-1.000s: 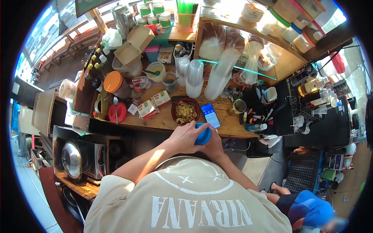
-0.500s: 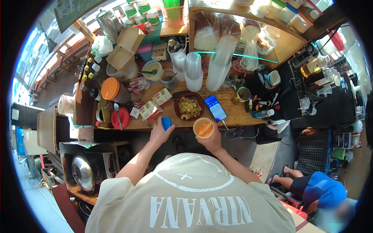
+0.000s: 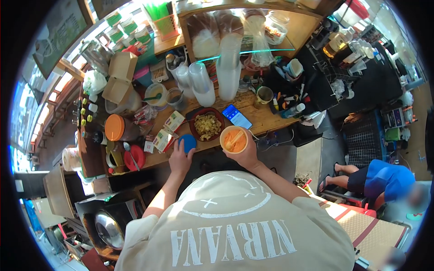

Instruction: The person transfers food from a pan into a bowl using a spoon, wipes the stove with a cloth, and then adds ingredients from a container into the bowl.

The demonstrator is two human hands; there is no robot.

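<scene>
My left hand [image 3: 180, 161] has its thumb and fingers about the near edge of a round blue lid [image 3: 187, 142], which lies flat at the counter's front edge. My right hand [image 3: 247, 155] is wrapped round a pale plastic tub [image 3: 222, 141], held just off the counter's front with its mouth up. Inside the tub are an orange food [image 3: 236, 134] and a light-coloured utensil [image 3: 232, 142]. Between the hands, farther back, stands a dark red bowl [image 3: 195, 119] of chopped yellowish food [image 3: 208, 126]. A lit phone [image 3: 237, 116] lies beyond the tub.
Left of the lid are small cartons [image 3: 163, 140], a red dish [image 3: 137, 159] with a spoon and an orange-lidded jar [image 3: 115, 127]. Stacked plastic cups [image 3: 229, 74] stand behind the bowl. A white cable [image 3: 271, 145] hangs at right. Another person in blue [image 3: 384, 178] sits at far right.
The view has turned, so the counter appears tilted. The blue lid, partly covered by my fingers before, now shows flatter and fuller beside the bowl. My right hand still holds the tub.
</scene>
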